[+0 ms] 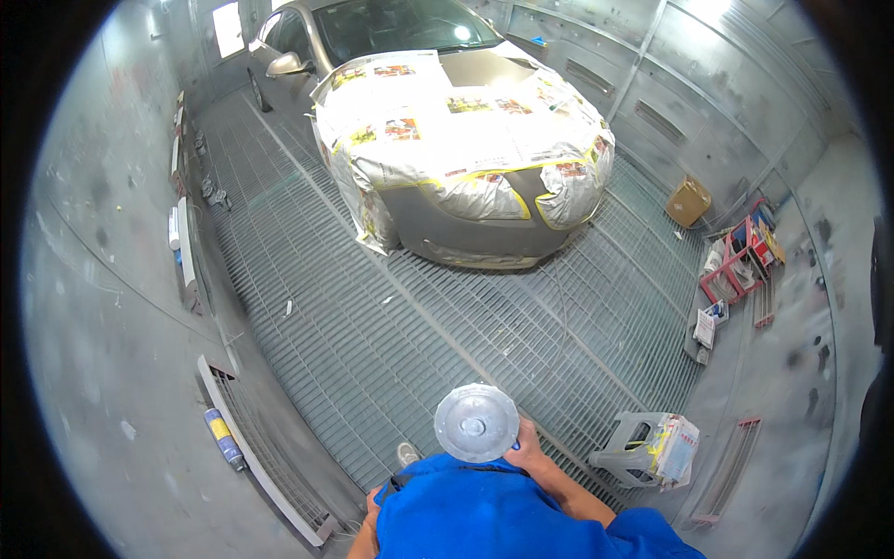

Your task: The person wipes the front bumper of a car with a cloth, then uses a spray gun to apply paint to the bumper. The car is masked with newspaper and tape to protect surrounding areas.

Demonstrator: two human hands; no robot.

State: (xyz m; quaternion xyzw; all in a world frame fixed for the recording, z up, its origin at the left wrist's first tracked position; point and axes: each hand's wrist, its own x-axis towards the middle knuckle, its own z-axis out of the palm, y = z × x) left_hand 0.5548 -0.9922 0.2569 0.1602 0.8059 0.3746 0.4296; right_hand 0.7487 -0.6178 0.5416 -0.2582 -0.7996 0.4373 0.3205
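My right hand (528, 445) is closed around a spray gun, held upright in front of my blue top. From above mostly its round grey cup lid (472, 424) shows, with a small knob in the middle; the gun's body is hidden below it. My left hand (373, 499) is low beside my waist, its fingers hidden by the blue cloth. Farther ahead stands a car (410, 28) with its front facing me. Printed masking sheets (391, 121) cover its bonnet and lights, edged with yellow tape. The bare front bumper (466, 233) is matt grey.
Slatted floor grating (419, 317) runs between grey walls. A grey plastic stool (626, 452) carrying papers stands at my right. Farther along are a red rack (736, 265) and a cardboard box (688, 202). A blue and yellow can (223, 438) lies beside the left wall vent (265, 456).
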